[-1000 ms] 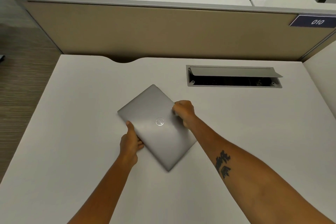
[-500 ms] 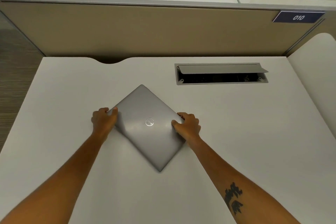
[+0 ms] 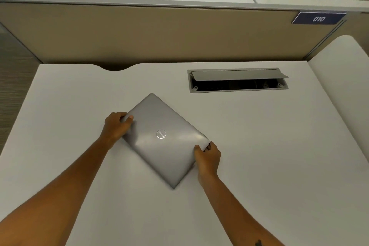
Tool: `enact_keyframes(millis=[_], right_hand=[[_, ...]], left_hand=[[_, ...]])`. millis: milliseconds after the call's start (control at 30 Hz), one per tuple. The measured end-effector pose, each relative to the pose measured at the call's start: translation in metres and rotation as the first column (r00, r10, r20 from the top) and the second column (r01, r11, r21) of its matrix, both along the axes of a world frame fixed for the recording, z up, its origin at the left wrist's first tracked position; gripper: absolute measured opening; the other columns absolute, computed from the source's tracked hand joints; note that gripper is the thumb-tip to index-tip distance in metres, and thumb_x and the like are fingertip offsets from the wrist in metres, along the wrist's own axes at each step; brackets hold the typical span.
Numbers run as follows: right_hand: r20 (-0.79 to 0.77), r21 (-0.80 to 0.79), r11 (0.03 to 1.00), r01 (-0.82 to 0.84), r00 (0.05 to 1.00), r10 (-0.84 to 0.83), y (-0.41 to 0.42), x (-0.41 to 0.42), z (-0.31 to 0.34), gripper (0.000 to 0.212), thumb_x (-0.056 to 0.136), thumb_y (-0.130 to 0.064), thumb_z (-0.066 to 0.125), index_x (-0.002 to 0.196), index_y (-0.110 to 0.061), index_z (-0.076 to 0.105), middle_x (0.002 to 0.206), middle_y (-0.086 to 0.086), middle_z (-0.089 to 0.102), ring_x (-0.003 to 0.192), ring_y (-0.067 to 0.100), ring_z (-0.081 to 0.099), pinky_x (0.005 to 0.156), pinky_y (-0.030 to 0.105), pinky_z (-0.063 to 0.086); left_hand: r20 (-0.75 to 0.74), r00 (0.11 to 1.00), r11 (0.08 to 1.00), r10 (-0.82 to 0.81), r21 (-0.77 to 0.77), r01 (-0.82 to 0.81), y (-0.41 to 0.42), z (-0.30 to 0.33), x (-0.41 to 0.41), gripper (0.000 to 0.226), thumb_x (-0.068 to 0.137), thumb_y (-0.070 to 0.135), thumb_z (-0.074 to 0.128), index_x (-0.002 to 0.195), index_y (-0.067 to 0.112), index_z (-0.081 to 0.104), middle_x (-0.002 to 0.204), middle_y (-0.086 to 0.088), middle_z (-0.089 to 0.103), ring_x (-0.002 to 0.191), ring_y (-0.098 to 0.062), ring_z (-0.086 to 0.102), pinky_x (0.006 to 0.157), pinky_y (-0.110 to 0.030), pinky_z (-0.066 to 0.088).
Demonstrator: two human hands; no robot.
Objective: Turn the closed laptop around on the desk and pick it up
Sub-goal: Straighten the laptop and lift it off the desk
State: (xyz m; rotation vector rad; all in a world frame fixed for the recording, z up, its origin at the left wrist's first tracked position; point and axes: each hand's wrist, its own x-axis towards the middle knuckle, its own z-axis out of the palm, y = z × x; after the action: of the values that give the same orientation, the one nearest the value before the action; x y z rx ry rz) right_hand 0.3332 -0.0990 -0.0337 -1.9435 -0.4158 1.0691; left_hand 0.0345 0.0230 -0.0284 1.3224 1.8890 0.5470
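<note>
A closed silver laptop (image 3: 165, 142) with a round logo on its lid lies on the white desk (image 3: 279, 156), turned diagonally like a diamond. My left hand (image 3: 115, 126) grips its left corner, thumb on the lid and fingers curled around the edge. My right hand (image 3: 207, 158) grips the right corner, thumb on top and fingers under or against the edge. The laptop looks flat on the desk; I cannot tell whether any edge is raised.
An open grey cable hatch (image 3: 237, 80) sits in the desk behind and right of the laptop. A beige partition (image 3: 159, 32) with a "010" label (image 3: 318, 18) closes the back. A white side panel (image 3: 343, 78) stands at right.
The laptop has turned clockwise. My left hand moved from the near-left edge up to the left corner; my right hand slid down along the right edge to the right corner.
</note>
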Motion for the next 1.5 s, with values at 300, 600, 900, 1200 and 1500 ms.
enact_keyframes(millis=[300, 600, 900, 1200, 1500], right_hand=[[-0.052, 0.077, 0.997, -0.020, 0.998, 0.024, 0.015, 0.014, -0.001, 0.014, 0.080, 0.004, 0.060, 0.094, 0.005, 0.061, 0.077, 0.004, 0.060, 0.073, 0.021, 0.048, 0.063, 0.032, 0.040], [-0.052, 0.096, 0.993, -0.063, 0.996, 0.068, 0.050, 0.033, 0.008, 0.012, 0.077, 0.007, 0.056, 0.075, -0.003, 0.049, 0.069, 0.000, 0.046, 0.071, 0.019, 0.036, 0.063, 0.032, 0.029], [0.040, 0.086, 0.968, -0.234, 0.972, 0.231, 0.083, 0.051, 0.008, 0.021, 0.084, 0.005, 0.062, 0.079, -0.003, 0.044, 0.076, 0.006, 0.045, 0.072, 0.020, 0.037, 0.053, 0.021, 0.029], [0.130, 0.072, 0.941, -0.330, 0.939, 0.320, 0.081, 0.062, 0.005, 0.013, 0.096, -0.010, 0.073, 0.107, -0.003, 0.073, 0.104, 0.011, 0.079, 0.083, 0.017, 0.068, 0.071, 0.022, 0.054], [0.158, 0.027, 0.953, -0.302, 0.942, 0.295, 0.032, 0.060, 0.005, 0.010, 0.092, -0.016, 0.071, 0.099, -0.018, 0.078, 0.105, 0.006, 0.079, 0.093, 0.021, 0.074, 0.073, 0.025, 0.054]], left_hand=[[0.129, 0.988, 0.996, 0.088, 0.001, -0.089, -0.034, 0.011, 0.007, 0.044, 0.103, 0.039, 0.067, 0.129, 0.004, 0.073, 0.109, -0.007, 0.070, 0.105, -0.030, 0.066, 0.089, -0.037, 0.048], [0.216, 0.960, 0.984, 0.176, -0.019, -0.176, -0.076, 0.011, 0.021, 0.043, 0.104, 0.037, 0.067, 0.132, 0.005, 0.070, 0.096, 0.008, 0.067, 0.092, -0.018, 0.065, 0.089, -0.036, 0.047], [0.249, 0.943, 0.974, 0.222, -0.099, -0.203, -0.113, 0.010, 0.036, 0.045, 0.102, 0.044, 0.067, 0.132, 0.010, 0.069, 0.120, -0.005, 0.073, 0.112, -0.024, 0.068, 0.090, -0.031, 0.050], [0.211, 0.955, 0.977, 0.210, -0.075, -0.198, -0.121, 0.020, 0.045, 0.023, 0.105, 0.039, 0.064, 0.109, 0.017, 0.068, 0.095, 0.002, 0.071, 0.090, -0.015, 0.066, 0.075, -0.028, 0.049], [0.269, 0.947, 0.984, 0.176, -0.052, -0.168, -0.077, 0.022, 0.049, 0.020, 0.104, 0.041, 0.064, 0.106, 0.021, 0.067, 0.101, 0.002, 0.071, 0.101, -0.027, 0.066, 0.094, -0.040, 0.052]])
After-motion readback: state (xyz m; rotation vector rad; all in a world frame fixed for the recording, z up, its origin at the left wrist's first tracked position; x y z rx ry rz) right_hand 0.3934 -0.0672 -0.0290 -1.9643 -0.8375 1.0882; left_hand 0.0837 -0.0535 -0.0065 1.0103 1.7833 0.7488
